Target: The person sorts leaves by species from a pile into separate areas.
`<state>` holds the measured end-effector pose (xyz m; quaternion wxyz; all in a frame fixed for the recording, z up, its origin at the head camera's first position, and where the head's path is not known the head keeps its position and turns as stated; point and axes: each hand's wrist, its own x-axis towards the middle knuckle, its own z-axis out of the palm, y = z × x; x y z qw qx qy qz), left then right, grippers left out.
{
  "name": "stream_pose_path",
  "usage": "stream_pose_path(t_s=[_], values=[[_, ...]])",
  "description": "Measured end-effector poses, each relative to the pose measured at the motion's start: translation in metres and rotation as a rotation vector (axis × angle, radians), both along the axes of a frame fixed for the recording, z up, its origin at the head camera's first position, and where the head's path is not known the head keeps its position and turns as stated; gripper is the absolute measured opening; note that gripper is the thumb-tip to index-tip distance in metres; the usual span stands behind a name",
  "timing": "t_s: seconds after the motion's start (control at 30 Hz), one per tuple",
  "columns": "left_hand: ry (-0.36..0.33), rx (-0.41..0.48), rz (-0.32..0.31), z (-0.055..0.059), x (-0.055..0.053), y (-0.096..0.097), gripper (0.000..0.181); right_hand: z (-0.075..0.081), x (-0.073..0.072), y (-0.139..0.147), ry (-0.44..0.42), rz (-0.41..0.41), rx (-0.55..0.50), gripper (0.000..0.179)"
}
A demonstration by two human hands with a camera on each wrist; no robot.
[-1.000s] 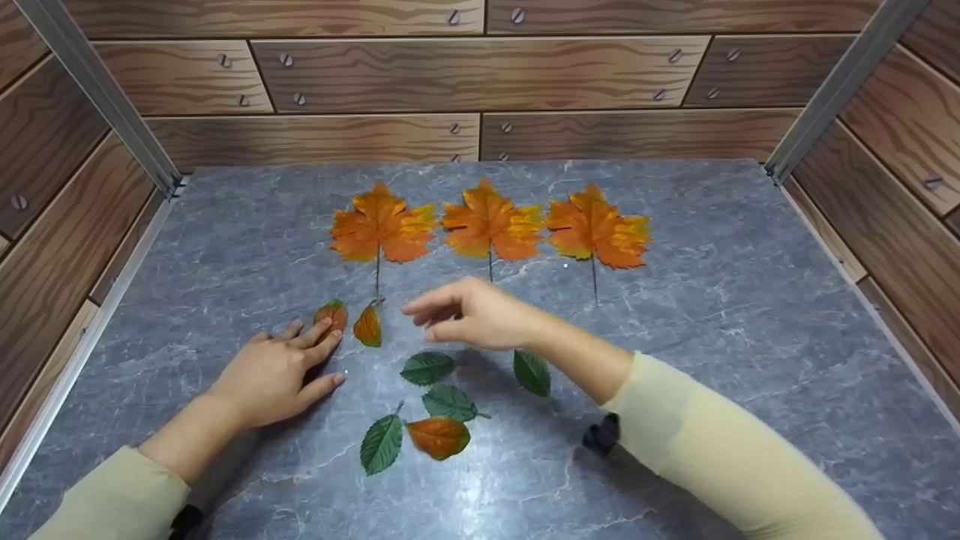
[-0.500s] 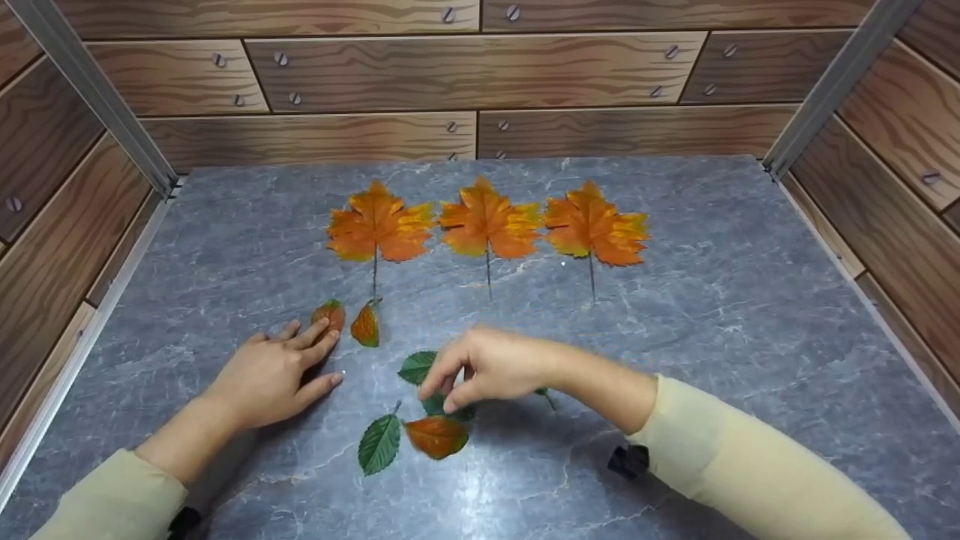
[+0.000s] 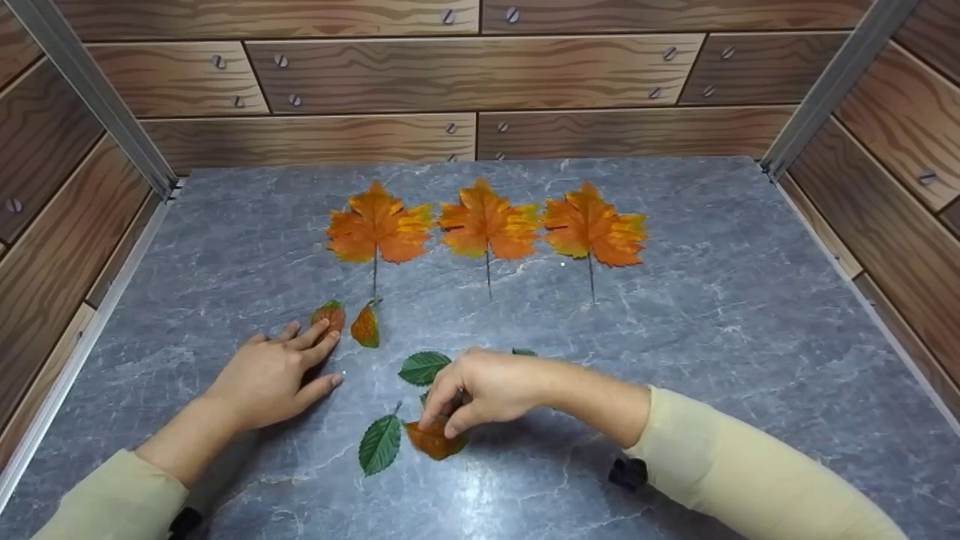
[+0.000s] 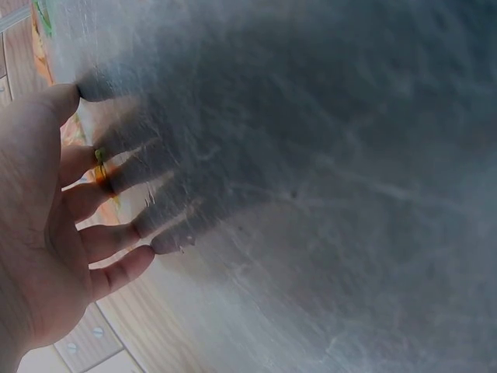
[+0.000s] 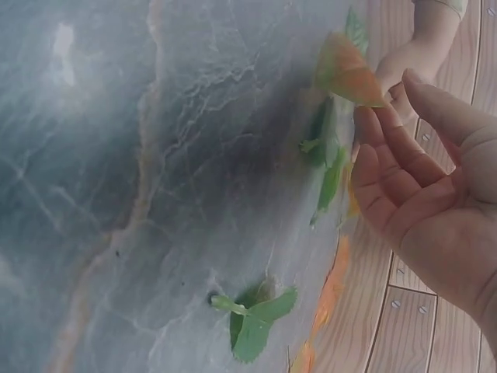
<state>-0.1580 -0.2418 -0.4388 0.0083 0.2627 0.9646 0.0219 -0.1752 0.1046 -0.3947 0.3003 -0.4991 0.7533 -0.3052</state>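
Note:
My left hand (image 3: pixel 266 375) lies palm down on the table, fingertips resting on a small orange-green leaf (image 3: pixel 328 311). A similar leaf (image 3: pixel 366 326) lies just right of it. My right hand (image 3: pixel 495 382) is over a third orange-green leaf (image 3: pixel 439 450), index fingertip right at its upper part. In the right wrist view a gap shows between thumb and this leaf (image 5: pixel 347 74). Around it are green leaves: one (image 3: pixel 380 444) to the left, one (image 3: pixel 420 368) above, another mostly hidden by the fingers. Behind the right wrist peeks a further green leaf (image 3: pixel 523 352).
Three orange maple leaves (image 3: pixel 379 225) with thin stems lie in a row towards the back of the grey marbled table (image 3: pixel 712 300). Wood-patterned walls (image 3: pixel 480 71) and metal edge posts enclose the back and sides.
My right hand has moved down towards me, from near the maple stems past the green leaves to the nearest orange-green leaf. My left hand has stayed on its leaf.

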Motion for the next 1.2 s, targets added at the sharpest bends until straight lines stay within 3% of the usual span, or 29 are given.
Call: stream_pose_path(t_s=[0.6,1.0,1.2], values=[[0.001,-0.004,-0.002,0.000,0.000,0.000,0.068,-0.008,0.003,-0.002,0.037,0.009,0.039,0.023],[0.004,0.003,-0.009,0.001,-0.001,0.001,0.068,0.001,0.000,0.000,-0.115,-0.045,-0.020,0.021],[0.003,0.001,-0.008,0.001,0.000,0.001,0.068,0.005,-0.003,0.000,-0.118,-0.077,-0.069,0.020]])
